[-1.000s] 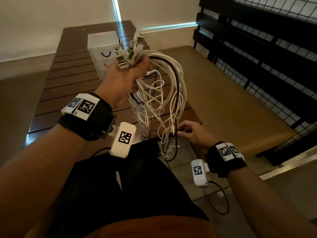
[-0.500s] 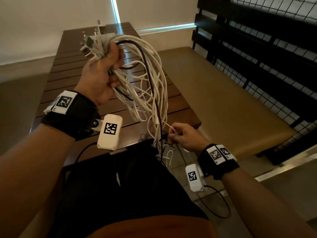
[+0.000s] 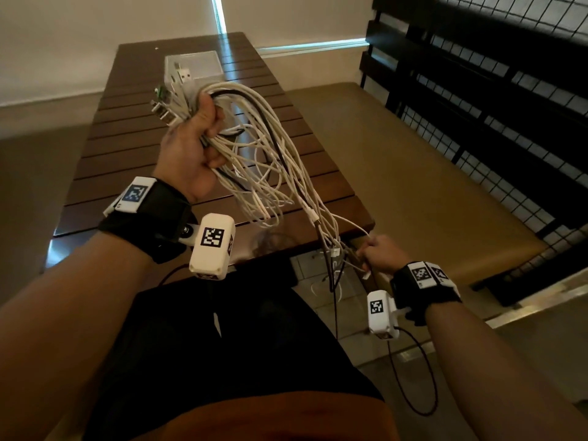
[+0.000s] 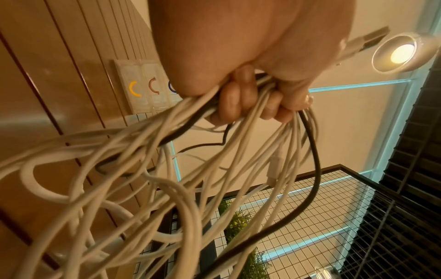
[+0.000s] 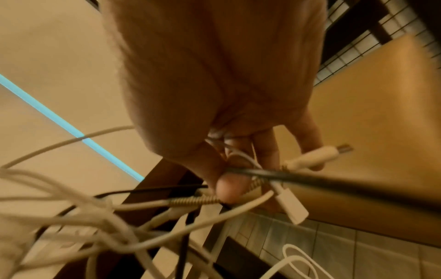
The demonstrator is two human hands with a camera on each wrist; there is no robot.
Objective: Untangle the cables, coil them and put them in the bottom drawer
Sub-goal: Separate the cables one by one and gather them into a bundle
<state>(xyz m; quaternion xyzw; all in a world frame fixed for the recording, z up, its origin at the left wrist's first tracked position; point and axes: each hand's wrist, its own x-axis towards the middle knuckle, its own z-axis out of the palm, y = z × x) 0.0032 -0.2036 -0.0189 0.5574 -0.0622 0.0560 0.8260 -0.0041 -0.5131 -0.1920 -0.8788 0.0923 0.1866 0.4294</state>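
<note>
My left hand (image 3: 191,148) grips a thick tangle of white and black cables (image 3: 270,167) near their USB plugs (image 3: 168,103), held up over the wooden table (image 3: 127,138). From the left wrist, the fingers (image 4: 241,102) curl round the cable bundle (image 4: 167,169). Long loops hang down to my right hand (image 3: 375,253), off the table's near right corner, which pinches the loose cable ends (image 5: 281,181); a white connector (image 5: 315,156) lies across its fingers. A small translucent drawer unit (image 3: 194,70) stands on the table behind the plugs; its drawer fronts (image 4: 145,88) show coloured curved handles.
A padded tan bench (image 3: 429,173) runs along the right of the table, backed by a black slatted and wire-grid partition (image 3: 493,90). Tiled floor (image 3: 321,281) lies below my right hand. A white wall stands behind the table.
My left hand with the bundle swung left, then back toward centre and lower. My right hand drew right and outward with the cable ends, stretching the loops diagonally.
</note>
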